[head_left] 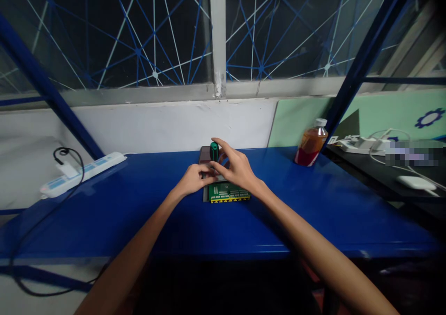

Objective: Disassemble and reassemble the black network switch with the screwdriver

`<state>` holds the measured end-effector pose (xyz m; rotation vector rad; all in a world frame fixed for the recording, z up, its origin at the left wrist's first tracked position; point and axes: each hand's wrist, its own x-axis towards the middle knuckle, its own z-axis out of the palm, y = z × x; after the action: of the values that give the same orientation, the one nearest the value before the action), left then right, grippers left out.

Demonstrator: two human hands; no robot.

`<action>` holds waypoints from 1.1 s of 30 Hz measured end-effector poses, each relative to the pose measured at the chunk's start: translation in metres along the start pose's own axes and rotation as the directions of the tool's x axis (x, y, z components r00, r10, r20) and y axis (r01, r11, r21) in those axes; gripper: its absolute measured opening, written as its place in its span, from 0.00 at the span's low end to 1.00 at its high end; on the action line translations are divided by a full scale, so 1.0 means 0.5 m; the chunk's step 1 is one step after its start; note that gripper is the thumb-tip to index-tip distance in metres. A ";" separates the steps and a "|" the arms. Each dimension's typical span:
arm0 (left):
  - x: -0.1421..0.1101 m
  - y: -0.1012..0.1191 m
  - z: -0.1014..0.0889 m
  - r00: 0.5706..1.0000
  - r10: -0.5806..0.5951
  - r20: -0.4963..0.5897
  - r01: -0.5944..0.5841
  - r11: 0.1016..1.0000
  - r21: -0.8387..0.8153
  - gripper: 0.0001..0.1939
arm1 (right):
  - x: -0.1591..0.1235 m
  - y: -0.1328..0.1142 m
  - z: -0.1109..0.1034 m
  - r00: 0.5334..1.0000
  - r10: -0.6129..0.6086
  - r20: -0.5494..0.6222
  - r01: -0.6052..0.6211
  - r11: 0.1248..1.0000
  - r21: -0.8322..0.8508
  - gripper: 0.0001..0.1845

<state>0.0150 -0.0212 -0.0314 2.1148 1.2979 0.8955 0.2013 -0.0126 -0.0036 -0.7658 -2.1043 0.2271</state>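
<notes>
A screwdriver with a green and black handle (214, 152) stands upright over a green circuit board (228, 190) with a yellow, toothed front edge. My right hand (237, 166) curls around the handle from the right, index finger near its top and thumb lower down. From the left, my left hand (194, 179) brings its fingertips together by the foot of the screwdriver, just above the board. What those fingertips pinch is hidden. Behind the hands lies a dark, flat, rectangular thing (205, 155), partly covered.
The blue table (139, 222) carries a white power strip (83, 174) with a black cable at left. A capped bottle of reddish-brown drink (311, 143) stands at back right. Beyond it, a dark surface (369, 166) holds chargers and white cables. Blue posts rise on both sides.
</notes>
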 end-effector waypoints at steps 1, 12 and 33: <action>0.000 -0.002 0.001 1.000 -0.005 -0.012 0.005 1.000 0.010 0.11 | 0.000 -0.001 0.000 1.000 0.005 0.000 -0.005 1.000 -0.010 0.32; 0.000 0.000 -0.001 1.000 0.002 0.023 -0.002 1.000 -0.007 0.12 | 0.000 -0.004 -0.002 0.999 0.032 0.036 -0.034 0.998 0.044 0.34; 0.001 -0.001 -0.001 0.989 0.121 -0.079 -0.120 0.992 0.025 0.11 | -0.002 -0.006 0.001 0.999 0.026 0.031 -0.027 1.000 0.013 0.36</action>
<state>0.0145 -0.0207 -0.0312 2.2131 1.2333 1.0317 0.2001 -0.0154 -0.0032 -0.7869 -2.1207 0.2690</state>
